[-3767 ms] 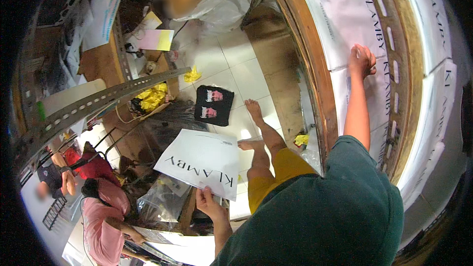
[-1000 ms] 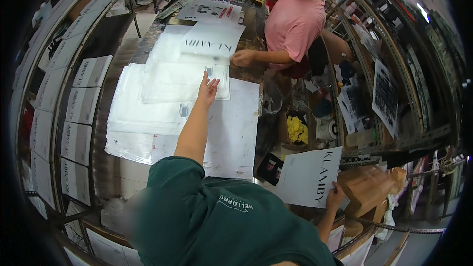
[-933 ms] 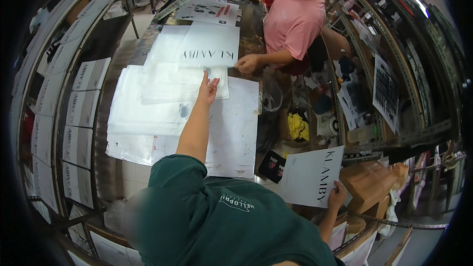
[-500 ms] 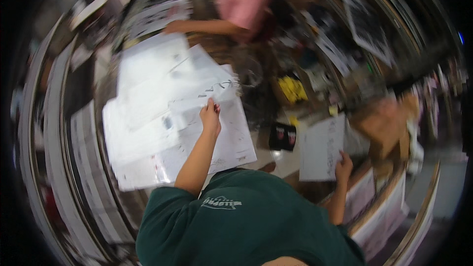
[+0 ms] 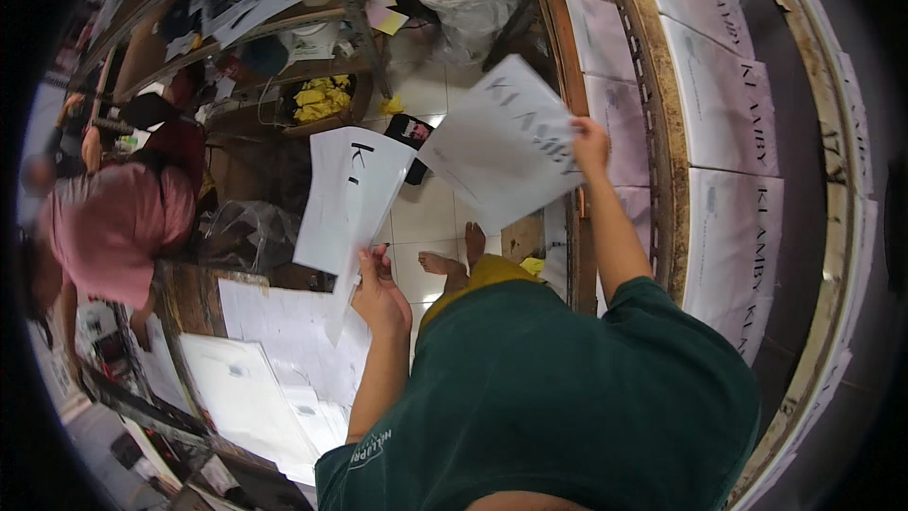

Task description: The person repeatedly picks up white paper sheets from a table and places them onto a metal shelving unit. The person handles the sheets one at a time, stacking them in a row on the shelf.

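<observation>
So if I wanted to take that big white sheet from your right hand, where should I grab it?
Take the white printed sheet by its free upper-left edge, coming from the left, over the floor. The right hand pinches only its right edge, so the rest hangs out flat and unsupported. A grip with both hands, near two corners, would probably keep the thin sheet from creasing. Keep clear of the other sheet in the left hand.

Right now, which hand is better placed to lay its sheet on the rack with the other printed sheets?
Probably the right hand. It holds its white sheet raised close beside the rack of sheets. The left hand holds the other sheet lower, over the table.
</observation>
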Demonstrator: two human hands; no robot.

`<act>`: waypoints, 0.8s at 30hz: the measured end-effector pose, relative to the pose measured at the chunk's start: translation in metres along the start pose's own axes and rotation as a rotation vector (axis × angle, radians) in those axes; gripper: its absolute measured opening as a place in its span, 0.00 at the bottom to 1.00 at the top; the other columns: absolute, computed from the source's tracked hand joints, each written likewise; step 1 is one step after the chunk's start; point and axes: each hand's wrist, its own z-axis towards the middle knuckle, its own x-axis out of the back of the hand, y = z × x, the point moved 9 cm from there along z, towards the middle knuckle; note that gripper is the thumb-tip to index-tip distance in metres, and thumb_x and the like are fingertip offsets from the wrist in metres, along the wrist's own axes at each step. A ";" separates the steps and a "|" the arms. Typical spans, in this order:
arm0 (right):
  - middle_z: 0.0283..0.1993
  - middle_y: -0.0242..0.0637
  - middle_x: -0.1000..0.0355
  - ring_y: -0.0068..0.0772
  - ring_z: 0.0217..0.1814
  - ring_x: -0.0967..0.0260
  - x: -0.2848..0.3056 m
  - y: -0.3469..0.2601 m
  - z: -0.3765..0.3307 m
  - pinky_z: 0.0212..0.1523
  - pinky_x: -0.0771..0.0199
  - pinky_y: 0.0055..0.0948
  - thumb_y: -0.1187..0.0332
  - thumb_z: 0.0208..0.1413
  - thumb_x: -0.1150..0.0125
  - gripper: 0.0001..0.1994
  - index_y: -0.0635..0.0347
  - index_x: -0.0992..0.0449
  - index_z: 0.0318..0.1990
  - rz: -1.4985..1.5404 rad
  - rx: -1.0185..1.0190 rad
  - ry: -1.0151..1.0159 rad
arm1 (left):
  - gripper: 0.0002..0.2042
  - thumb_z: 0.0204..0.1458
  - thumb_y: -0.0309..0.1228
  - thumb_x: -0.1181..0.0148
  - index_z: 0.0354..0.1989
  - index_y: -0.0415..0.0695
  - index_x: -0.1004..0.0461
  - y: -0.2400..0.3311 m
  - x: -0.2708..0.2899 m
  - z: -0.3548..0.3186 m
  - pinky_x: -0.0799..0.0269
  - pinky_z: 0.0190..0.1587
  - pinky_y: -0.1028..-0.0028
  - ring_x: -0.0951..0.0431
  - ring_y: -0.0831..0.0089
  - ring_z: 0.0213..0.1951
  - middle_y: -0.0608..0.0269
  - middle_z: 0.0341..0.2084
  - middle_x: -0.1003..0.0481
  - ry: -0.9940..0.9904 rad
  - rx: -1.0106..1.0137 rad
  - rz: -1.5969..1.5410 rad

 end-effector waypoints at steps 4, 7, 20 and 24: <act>0.32 0.47 0.28 0.43 0.38 0.30 0.073 0.194 0.019 0.41 0.32 0.32 0.73 0.42 0.54 0.11 0.64 0.26 0.32 -0.094 -0.134 0.541 | 0.14 0.55 0.34 0.53 0.42 0.35 0.35 -0.041 -0.007 0.011 0.34 0.37 0.79 0.29 0.74 0.35 0.58 0.34 0.29 -0.003 0.112 0.138; 0.36 0.52 0.29 0.49 0.42 0.32 0.131 0.351 0.030 0.44 0.34 0.39 0.59 0.48 0.57 0.18 0.64 0.26 0.35 -0.642 -0.909 0.431 | 0.14 0.55 0.35 0.53 0.43 0.37 0.36 -0.087 -0.006 0.028 0.35 0.36 0.79 0.29 0.75 0.34 0.60 0.34 0.30 -0.027 0.218 0.234; 0.38 0.36 0.27 0.39 0.41 0.31 0.220 0.356 0.097 0.42 0.34 0.38 0.65 0.44 0.47 0.07 0.47 0.24 0.32 -0.681 -0.642 0.758 | 0.15 0.53 0.36 0.50 0.45 0.41 0.38 -0.238 0.052 0.076 0.35 0.32 0.80 0.27 0.75 0.32 0.64 0.36 0.30 0.155 0.589 0.238; 0.37 0.36 0.27 0.39 0.41 0.30 0.227 0.357 0.109 0.42 0.33 0.36 0.64 0.44 0.47 0.08 0.46 0.24 0.32 -0.690 -0.573 0.775 | 0.15 0.53 0.35 0.50 0.45 0.42 0.38 -0.256 0.062 0.077 0.34 0.32 0.79 0.27 0.75 0.33 0.64 0.37 0.30 0.176 0.623 0.257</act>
